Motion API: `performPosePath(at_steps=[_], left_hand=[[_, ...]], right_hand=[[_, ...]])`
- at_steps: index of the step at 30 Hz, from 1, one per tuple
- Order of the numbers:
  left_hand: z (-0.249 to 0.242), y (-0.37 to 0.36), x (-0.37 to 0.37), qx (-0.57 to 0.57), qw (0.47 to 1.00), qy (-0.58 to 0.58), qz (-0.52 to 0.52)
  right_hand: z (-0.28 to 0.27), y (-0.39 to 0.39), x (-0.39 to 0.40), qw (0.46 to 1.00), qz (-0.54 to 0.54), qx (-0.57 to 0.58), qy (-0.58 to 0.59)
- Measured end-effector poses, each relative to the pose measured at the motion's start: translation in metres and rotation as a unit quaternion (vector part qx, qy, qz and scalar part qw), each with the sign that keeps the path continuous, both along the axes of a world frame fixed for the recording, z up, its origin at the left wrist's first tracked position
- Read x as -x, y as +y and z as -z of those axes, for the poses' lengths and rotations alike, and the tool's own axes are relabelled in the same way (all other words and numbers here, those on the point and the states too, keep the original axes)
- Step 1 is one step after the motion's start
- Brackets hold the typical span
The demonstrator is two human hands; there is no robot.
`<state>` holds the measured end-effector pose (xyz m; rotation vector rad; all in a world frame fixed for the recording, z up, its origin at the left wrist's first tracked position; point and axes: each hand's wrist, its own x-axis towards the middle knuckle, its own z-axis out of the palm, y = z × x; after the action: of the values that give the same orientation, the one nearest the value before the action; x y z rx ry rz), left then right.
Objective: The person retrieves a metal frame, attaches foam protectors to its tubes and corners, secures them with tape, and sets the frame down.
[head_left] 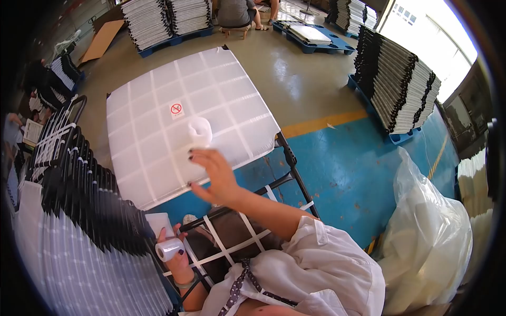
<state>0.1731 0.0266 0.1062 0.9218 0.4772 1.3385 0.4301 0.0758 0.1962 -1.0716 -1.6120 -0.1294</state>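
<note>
A white panel wrapped in film (pixel 142 137) lies in front of me, with a red prohibition sticker (pixel 176 109) on it. On its surface sits a white ring-shaped roll (pixel 200 131). My right hand (pixel 213 179) hovers just below that roll, fingers apart, nothing between them. Down at the left, my left hand (pixel 178 258) is wrapped round a roll of clear film (pixel 169 249); a white piece (pixel 158 224) is beside its fingertips. A black frame with white straps (pixel 226 245) lies across my lap.
Stacked black-framed panels (pixel 95 253) stand close on my left. A large plastic bag (pixel 427 237) is at the right. Further off are stacked panels on blue pallets (pixel 398 79), a cardboard sheet (pixel 104 40) and a seated person (pixel 235 13).
</note>
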Motion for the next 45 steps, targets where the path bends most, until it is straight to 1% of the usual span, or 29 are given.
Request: performPosePath(at_steps=[1,3,5,8,11,13,15,16,17,19,20,21,23,25,26,27,29,30,33,34,35,36,37,39,40,41,43,44,45], left_hand=[[-0.008,0.000,-0.003,0.009,1.000,-0.016,0.009],[-0.004,-0.003,-0.009,-0.050,0.998,-0.012,-0.020],[-0.003,-0.004,-0.005,-0.070,0.997,-0.012,-0.012],[-0.004,0.004,0.011,-0.085,0.995,-0.022,0.041],[0.000,0.007,0.020,-0.109,0.990,-0.030,0.089],[-0.026,-0.005,0.005,-0.054,0.998,0.010,0.033],[-0.017,-0.001,0.018,-0.108,0.989,0.097,0.040],[-0.014,0.006,0.023,-0.167,0.973,0.153,0.043],[-0.009,0.008,0.024,-0.204,0.952,0.216,-0.077],[-0.028,0.015,0.017,-0.268,0.906,0.258,-0.200],[-0.031,0.020,0.022,-0.280,0.892,0.245,-0.255],[-0.039,0.023,0.024,-0.267,0.888,0.214,-0.306],[-0.023,0.036,0.055,-0.257,0.853,0.242,-0.385],[-0.015,0.045,0.076,-0.215,0.859,0.198,-0.419],[-0.013,0.047,0.083,-0.209,0.855,0.201,-0.429],[-0.010,0.048,0.086,-0.158,0.870,0.177,-0.432],[-0.007,0.052,0.090,-0.056,0.889,0.129,-0.436],[-0.011,0.050,0.084,-0.059,0.901,0.115,-0.415],[-0.004,0.048,0.082,-0.101,0.887,0.256,-0.372],[-0.001,0.048,0.079,-0.080,0.872,0.269,-0.402],[-0.001,0.048,0.080,-0.178,0.835,0.331,-0.403],[-0.008,0.047,0.075,-0.191,0.813,0.353,-0.422],[-0.012,0.047,0.069,-0.203,0.791,0.374,-0.440],[-0.008,0.053,0.079,-0.183,0.751,0.409,-0.485],[-0.007,0.056,0.083,-0.175,0.731,0.424,-0.506],[-0.008,0.056,0.090,-0.182,0.751,0.414,-0.482],[-0.022,0.061,0.085,-0.113,0.827,0.285,-0.471],[-0.032,0.062,0.083,-0.104,0.838,0.269,-0.462],[-0.035,0.064,0.083,-0.066,0.845,0.246,-0.471]], right_hand=[[0.006,-0.010,0.019,0.995,-0.089,0.033,0.015],[0.012,-0.025,0.055,0.945,-0.276,0.132,0.117],[0.024,-0.032,0.080,0.935,-0.295,0.154,0.120],[0.022,-0.038,0.095,0.855,-0.352,0.341,0.167],[0.035,-0.028,0.103,0.853,-0.374,0.291,0.218],[0.042,-0.021,0.107,0.853,-0.366,0.277,0.248],[0.046,-0.014,0.114,0.848,-0.378,0.264,0.261],[0.042,-0.013,0.117,0.858,-0.363,0.258,0.254],[0.040,-0.010,0.119,0.866,-0.358,0.248,0.245],[0.039,0.001,0.129,0.881,-0.347,0.231,0.224],[0.038,0.005,0.139,0.853,-0.356,0.254,0.284],[0.034,0.008,0.149,0.860,-0.339,0.255,0.285],[0.023,0.017,0.166,0.874,-0.303,0.253,0.283],[0.023,0.029,0.191,0.875,-0.326,0.200,0.297],[0.022,0.029,0.199,0.887,-0.316,0.199,0.272],[0.022,0.031,0.204,0.894,-0.316,0.209,0.240],[0.029,0.032,0.216,0.894,-0.300,0.223,0.246],[0.036,0.032,0.218,0.893,-0.309,0.212,0.250],[0.053,0.034,0.215,0.891,-0.315,0.183,0.270],[0.054,0.035,0.211,0.893,-0.304,0.173,0.283],[0.056,0.036,0.208,0.894,-0.294,0.165,0.296],[0.050,0.034,0.202,0.863,-0.318,0.209,0.332],[0.048,0.034,0.201,0.856,-0.328,0.222,0.333],[0.046,0.036,0.200,0.841,-0.345,0.246,0.336],[0.048,0.037,0.203,0.849,-0.342,0.225,0.333],[0.050,0.040,0.202,0.839,-0.357,0.236,0.336],[0.052,0.042,0.197,0.817,-0.385,0.262,0.340],[0.054,0.044,0.197,0.812,-0.385,0.274,0.344],[0.054,0.046,0.194,0.837,-0.369,0.269,0.301]])
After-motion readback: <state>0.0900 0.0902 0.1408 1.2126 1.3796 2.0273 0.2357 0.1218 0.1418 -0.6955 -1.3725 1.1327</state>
